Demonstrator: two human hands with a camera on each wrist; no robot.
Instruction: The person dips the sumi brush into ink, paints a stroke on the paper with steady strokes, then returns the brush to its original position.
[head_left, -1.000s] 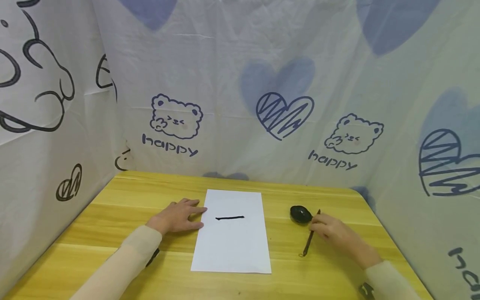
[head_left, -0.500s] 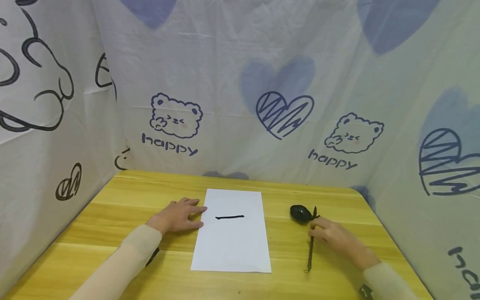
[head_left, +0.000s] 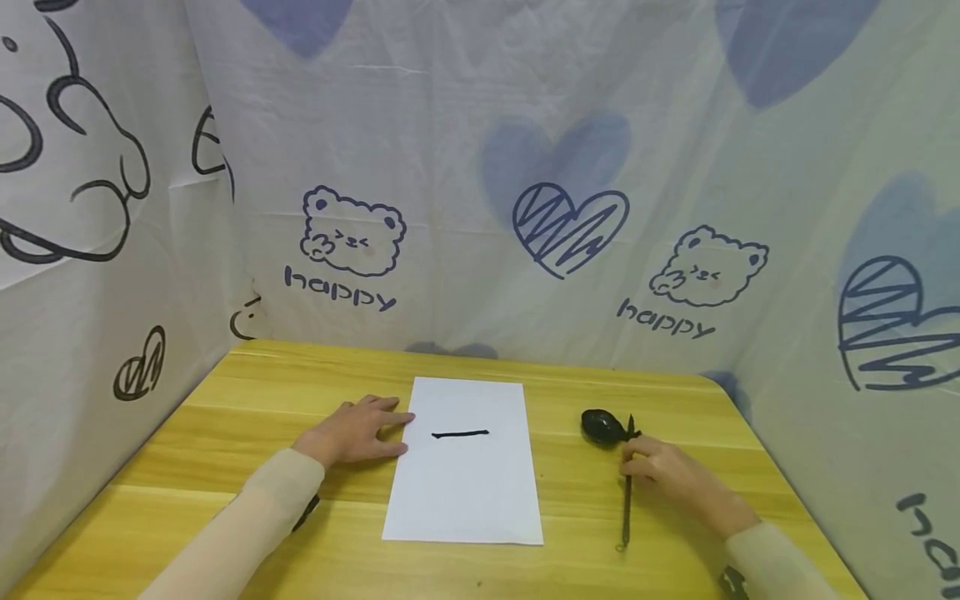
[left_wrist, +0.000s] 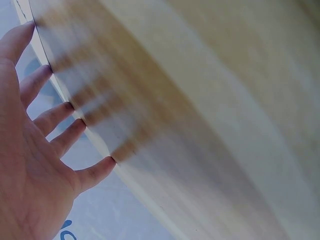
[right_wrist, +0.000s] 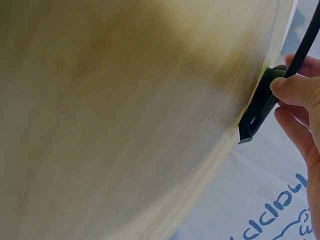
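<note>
A white paper sheet [head_left: 465,496] lies on the table, bearing one short black horizontal stroke [head_left: 461,433]. My left hand [head_left: 358,432] rests at its left edge with fingers spread; in the left wrist view those fingers [left_wrist: 50,120] touch down with their tips. To the right of the paper sits a small black ink dish [head_left: 602,426]. Between thumb and fingers, my right hand [head_left: 671,471] pinches a dark writing brush [head_left: 626,510], its tip at the dish's right end and its looped tail toward me. The right wrist view shows the brush shaft [right_wrist: 305,42] beside the dark dish [right_wrist: 257,102].
The yellow wood-grain table [head_left: 300,575] has a rounded far right corner. White curtains [head_left: 465,108] printed with hearts and bears stand behind it and at both sides.
The brush has swung in my right hand: its looped tail moved right and toward me, and its tip shifted slightly left to the dish's end. My left hand and the paper stayed put.
</note>
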